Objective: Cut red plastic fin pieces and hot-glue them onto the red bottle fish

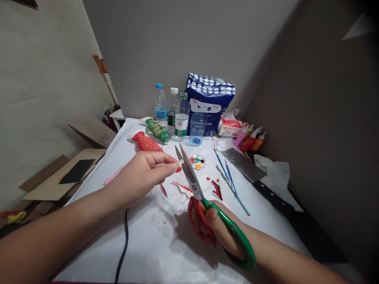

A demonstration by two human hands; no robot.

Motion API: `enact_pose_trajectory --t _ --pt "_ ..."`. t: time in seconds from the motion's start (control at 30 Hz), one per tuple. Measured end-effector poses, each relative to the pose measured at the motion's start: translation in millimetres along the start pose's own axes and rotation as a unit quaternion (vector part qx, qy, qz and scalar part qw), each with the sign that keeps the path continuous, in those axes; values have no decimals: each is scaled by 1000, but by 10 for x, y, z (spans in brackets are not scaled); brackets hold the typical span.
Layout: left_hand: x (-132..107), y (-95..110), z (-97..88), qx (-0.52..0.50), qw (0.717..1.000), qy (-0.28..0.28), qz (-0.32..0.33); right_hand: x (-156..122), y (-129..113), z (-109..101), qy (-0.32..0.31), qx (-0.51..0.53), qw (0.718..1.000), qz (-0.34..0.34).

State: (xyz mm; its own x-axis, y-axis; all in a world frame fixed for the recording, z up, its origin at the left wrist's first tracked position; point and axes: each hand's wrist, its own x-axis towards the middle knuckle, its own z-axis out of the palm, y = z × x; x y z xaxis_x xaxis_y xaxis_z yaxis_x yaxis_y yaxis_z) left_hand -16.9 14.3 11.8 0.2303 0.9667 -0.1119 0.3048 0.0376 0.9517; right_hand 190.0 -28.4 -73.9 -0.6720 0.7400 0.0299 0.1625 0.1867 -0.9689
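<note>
My left hand point(149, 169) is closed in a pinch on a small whitish translucent piece point(180, 162) whose kind I cannot make out; a bit of red shows below the fingertips. My right hand point(219, 225) grips a pair of scissors point(194, 185) with one green and one red handle. The blades are slightly apart, pointing up and away, with their tips close beside the left fingertips. Under the blades lie red scraps point(217, 190) on the white sheet. Behind my left hand rests a red wrapped, fish-like form point(145, 142), partly covered by the hand.
A flower-shaped paint palette point(197, 161), paintbrushes point(229, 177) and a cleaver point(245, 163) lie on the white-covered table. Bottles point(181, 118), a green fish-like form point(156, 130), a blue bag point(209, 102) and paint tubes point(250, 141) stand or lie behind. A black cable point(122, 252) crosses the near left.
</note>
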Motion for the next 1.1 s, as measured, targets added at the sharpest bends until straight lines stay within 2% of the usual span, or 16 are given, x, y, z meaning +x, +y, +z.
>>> enact_pose_trajectory --t 0.2,0.33,0.53,0.8,0.93,1.1 --pt "-24 -40 -25 -10 1000 -14 14 -10 -124 -56 -19 10 1000 16" --pt "-57 -10 -40 40 998 -10 38 -5 -150 -99 -29 -43 999 -8" --pt "-97 -34 -58 102 993 -3 67 -15 -149 -117 -41 -46 998 -13" --pt "-102 -44 -25 149 984 21 93 -12 -185 -112 -16 -51 999 5" --pt "-103 -43 -39 154 983 14 101 -3 -214 -118 6 -41 999 19" --pt "-99 -51 -55 164 981 13 97 -8 -246 -146 3 -55 998 21"
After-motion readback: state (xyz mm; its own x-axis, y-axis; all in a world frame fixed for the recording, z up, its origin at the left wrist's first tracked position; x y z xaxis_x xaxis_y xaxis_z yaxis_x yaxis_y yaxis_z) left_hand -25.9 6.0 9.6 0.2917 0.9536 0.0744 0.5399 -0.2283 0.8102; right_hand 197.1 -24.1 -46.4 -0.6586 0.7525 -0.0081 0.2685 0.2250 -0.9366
